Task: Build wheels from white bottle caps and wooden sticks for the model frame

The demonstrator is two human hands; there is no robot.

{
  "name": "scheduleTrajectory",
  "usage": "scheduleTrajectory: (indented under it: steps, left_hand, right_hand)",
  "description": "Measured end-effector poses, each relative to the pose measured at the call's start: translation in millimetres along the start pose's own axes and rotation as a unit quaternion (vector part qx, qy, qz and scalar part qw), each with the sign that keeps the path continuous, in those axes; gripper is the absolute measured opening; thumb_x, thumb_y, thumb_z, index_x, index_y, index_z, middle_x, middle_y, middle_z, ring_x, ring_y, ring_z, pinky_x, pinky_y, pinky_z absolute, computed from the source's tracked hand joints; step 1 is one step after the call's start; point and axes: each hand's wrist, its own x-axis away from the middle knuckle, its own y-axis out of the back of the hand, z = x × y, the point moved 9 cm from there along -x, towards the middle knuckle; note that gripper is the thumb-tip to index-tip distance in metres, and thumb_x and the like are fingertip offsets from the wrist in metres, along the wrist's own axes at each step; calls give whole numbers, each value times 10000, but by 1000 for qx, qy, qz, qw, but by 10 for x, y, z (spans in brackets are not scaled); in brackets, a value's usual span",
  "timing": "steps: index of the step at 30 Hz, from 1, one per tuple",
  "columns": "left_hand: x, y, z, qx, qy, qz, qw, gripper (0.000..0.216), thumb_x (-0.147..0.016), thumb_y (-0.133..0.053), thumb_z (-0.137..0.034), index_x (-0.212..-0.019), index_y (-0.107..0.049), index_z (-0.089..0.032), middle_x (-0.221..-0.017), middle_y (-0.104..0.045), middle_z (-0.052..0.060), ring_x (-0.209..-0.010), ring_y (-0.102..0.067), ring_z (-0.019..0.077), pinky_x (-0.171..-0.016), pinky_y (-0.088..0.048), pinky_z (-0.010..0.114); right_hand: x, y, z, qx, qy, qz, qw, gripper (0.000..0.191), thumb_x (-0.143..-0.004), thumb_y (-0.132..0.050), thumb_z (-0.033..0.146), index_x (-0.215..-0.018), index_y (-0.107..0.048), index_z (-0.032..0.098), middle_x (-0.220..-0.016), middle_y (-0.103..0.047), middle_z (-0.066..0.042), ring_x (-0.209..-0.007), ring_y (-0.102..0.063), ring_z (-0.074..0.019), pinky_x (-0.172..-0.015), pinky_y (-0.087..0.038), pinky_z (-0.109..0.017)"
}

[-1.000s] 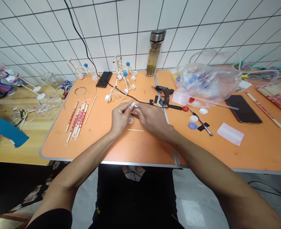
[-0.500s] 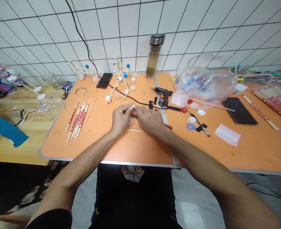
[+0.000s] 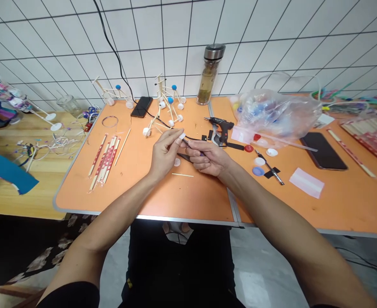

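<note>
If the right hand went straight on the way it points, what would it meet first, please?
Probably the left hand, which pinches a small white piece; exact depth is unclear.

Left hand (image 3: 164,155) and right hand (image 3: 209,158) close together above the counter (image 3: 153,201)
Left arm (image 3: 121,199) and right arm (image 3: 265,207) slant inward over its near edge; left fingers (image 3: 172,134) pinched, right fingers (image 3: 202,166) curled

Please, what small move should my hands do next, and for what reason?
I would perhaps shift the grip of your left hand on the small white cap away from the tip of the slim dark tool before pushing: your right hand points the tool toward this cap, and its tip sits close to where you pinch. Contact is unclear.
</note>
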Motion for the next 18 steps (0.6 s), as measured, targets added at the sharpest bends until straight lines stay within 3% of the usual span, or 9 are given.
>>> scheduleTrajectory:
  steps: [3,6,8,11,12,13,14,15,18]
  left_hand:
    - [7,-19,27,17,13,18,1000,409,-1099,-743,-598,-1351,-898,-316,-1361,-874,104,-1362,-775,291,-1254,-558,533]
    - [48,-28,157,32,59,8,998,358,-1075,-789,-541,-1318,-913,-309,-1173,-903,78,-1224,-813,273,-1214,-581,500]
    - [87,-24,283,30,97,-9,995,318,-1052,-822,-501,-1268,-929,-293,-1070,-892,64,-1095,-817,251,-1121,-615,456]
    - [141,-13,433,18,144,-26,989,284,-1035,-842,-467,-1204,-945,-264,-1021,-872,65,-988,-805,229,-988,-630,400]
    - [150,-8,442,17,149,-29,988,285,-1036,-839,-468,-1198,-946,-259,-1018,-871,67,-977,-804,225,-968,-629,391]
    - [152,-5,424,17,146,-29,989,291,-1038,-836,-475,-1200,-946,-258,-1026,-873,70,-976,-804,224,-962,-630,388]
    - [148,-6,383,20,136,-27,990,301,-1041,-834,-487,-1208,-944,-262,-1044,-879,72,-989,-806,225,-970,-631,389]
    - [139,-10,324,25,122,-23,992,311,-1043,-832,-502,-1218,-942,-270,-1060,-884,72,-1008,-809,227,-988,-633,396]
    - [102,-29,104,52,69,-10,996,325,-1054,-826,-533,-1251,-933,-297,-1030,-890,58,-1073,-815,234,-1091,-623,435]
  right_hand:
    - [11,-22,-12,16,-16,13,1000,108,-1107,-616,276,-1096,-665,180,-662,-390,127,-490,-49,-59,-406,-145,-146]
    - [19,78,55,187,46,-78,978,219,-1076,-659,409,-1078,-687,192,-660,-396,103,-491,-147,-84,-456,-167,-214]
    - [90,80,186,406,131,-183,886,283,-1082,-628,433,-1120,-739,176,-738,-569,11,-548,-387,-131,-539,-274,-262]
    - [201,-122,243,677,178,-278,657,371,-1121,-513,355,-1242,-785,134,-1108,-786,-180,-847,-673,-257,-700,-366,-338]
    - [217,-167,237,713,177,-288,615,395,-1129,-479,335,-1266,-785,127,-1189,-796,-210,-923,-700,-287,-728,-373,-352]
    - [227,-187,240,719,181,-286,607,401,-1132,-467,329,-1268,-784,128,-1215,-799,-215,-963,-708,-297,-743,-380,-356]
    - [230,-181,254,696,190,-273,636,381,-1127,-486,343,-1236,-786,136,-1181,-802,-197,-952,-702,-285,-741,-388,-347]
    - [229,-143,279,645,199,-253,693,350,-1116,-521,372,-1180,-782,148,-1089,-793,-160,-884,-676,-253,-714,-389,-329]
    - [139,45,236,369,137,-135,909,310,-1042,-663,500,-1044,-709,193,-714,-538,26,-550,-356,-126,-530,-257,-260]
